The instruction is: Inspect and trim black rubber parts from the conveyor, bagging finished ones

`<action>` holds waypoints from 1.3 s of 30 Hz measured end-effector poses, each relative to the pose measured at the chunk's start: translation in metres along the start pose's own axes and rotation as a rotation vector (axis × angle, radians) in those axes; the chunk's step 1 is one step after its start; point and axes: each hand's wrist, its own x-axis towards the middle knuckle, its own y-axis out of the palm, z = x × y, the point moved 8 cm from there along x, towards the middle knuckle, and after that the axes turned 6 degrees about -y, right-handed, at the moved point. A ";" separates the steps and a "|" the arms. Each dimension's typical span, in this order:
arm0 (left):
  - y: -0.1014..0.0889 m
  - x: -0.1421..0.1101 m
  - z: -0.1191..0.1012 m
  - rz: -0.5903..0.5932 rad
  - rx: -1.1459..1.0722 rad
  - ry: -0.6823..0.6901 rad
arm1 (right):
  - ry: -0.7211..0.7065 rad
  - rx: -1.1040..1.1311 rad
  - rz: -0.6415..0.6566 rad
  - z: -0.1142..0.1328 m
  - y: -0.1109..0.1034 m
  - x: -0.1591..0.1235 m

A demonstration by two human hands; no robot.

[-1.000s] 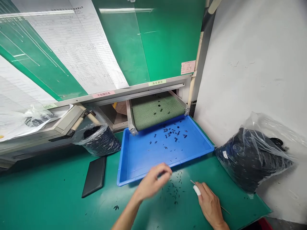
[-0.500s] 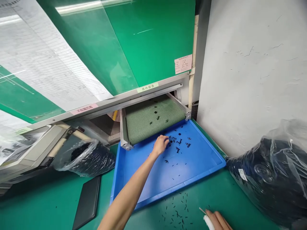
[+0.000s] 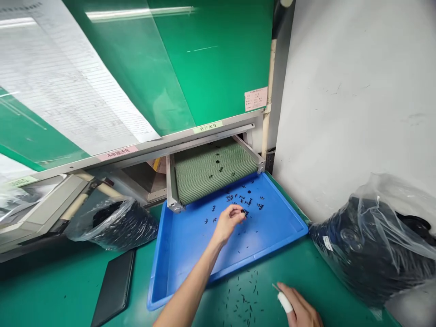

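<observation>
My left hand (image 3: 230,221) is over the blue tray (image 3: 184,259), thumb and fingers pinched on a small round black part (image 3: 243,212). Loose black parts (image 3: 242,200), some branched and some disc-shaped, lie in the tray beyond the fingers. At the bottom right, my right hand (image 3: 301,309) is closed around a thin metal tool (image 3: 275,286); only its narrow tip shows, so its kind is unclear. One finger of that hand wears a white covering (image 3: 284,302). Small black slivers (image 3: 240,295) are scattered on the green table to its left.
A green ribbed conveyor belt (image 3: 204,177) ends above the tray's back edge, with several black parts on it. Clear bags of black parts stand left (image 3: 132,225) and right (image 3: 368,245). A black flat case (image 3: 114,288) lies left of the tray. A white wall (image 3: 350,91) rises at right.
My left hand has drawn back slightly toward me from among the loose parts, with a round black part now visible in its fingers. The right hand shows more fully in view.
</observation>
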 end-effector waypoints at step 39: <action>-0.003 -0.226 0.026 0.184 -0.724 -0.104 | -0.403 -0.210 0.134 0.200 -0.080 0.055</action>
